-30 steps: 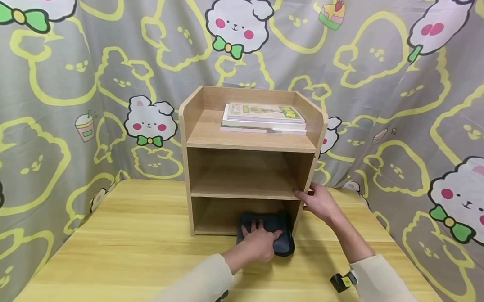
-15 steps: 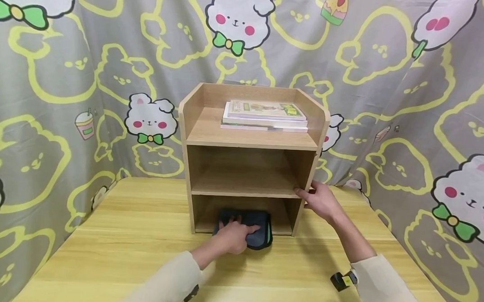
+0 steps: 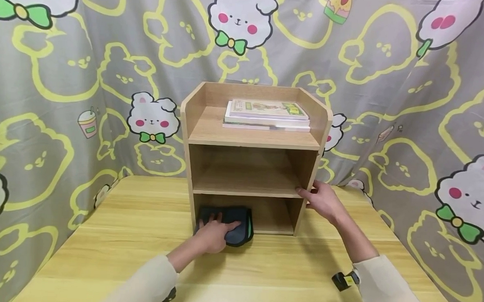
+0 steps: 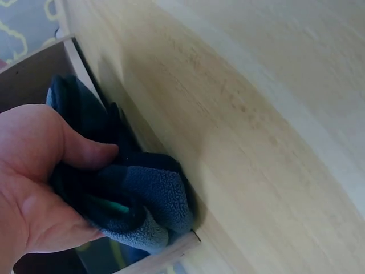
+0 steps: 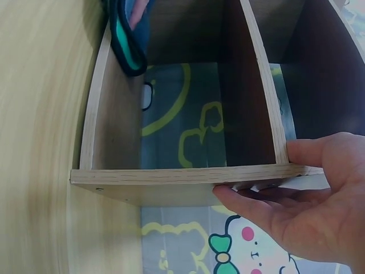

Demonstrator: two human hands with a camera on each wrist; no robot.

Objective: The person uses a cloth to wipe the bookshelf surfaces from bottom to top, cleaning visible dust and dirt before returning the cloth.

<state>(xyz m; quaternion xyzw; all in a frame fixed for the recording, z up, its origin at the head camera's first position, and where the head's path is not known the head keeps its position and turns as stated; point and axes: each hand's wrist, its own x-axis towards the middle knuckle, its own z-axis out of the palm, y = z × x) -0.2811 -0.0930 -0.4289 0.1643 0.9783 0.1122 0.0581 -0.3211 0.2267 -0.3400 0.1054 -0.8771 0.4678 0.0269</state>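
A dark blue folded cloth (image 3: 235, 235) with black edging lies on the bottom board at the left of the small wooden shelf (image 3: 210, 130), overhanging its front. On top of it rests my left hand (image 3: 211, 237), fingers spread. In the left wrist view the cloth (image 4: 157, 185) bunches in front of my thumb, and my left hand (image 4: 37, 177) hides part of it. My right hand (image 3: 324, 203) grips the shelf's right side panel by the middle board. From the right wrist view, my right hand (image 5: 319, 197) has its thumb inside and fingers outside the panel.
Several books (image 3: 268, 116) are stacked flat on the shelf's top. The shelf stands on a wooden table (image 3: 133, 236). A patterned curtain (image 3: 121, 37) hangs behind and on both sides.
My left hand and the cloth under it have moved left along the bottom board, from its right end to its left end. The right hand keeps its hold on the side panel.
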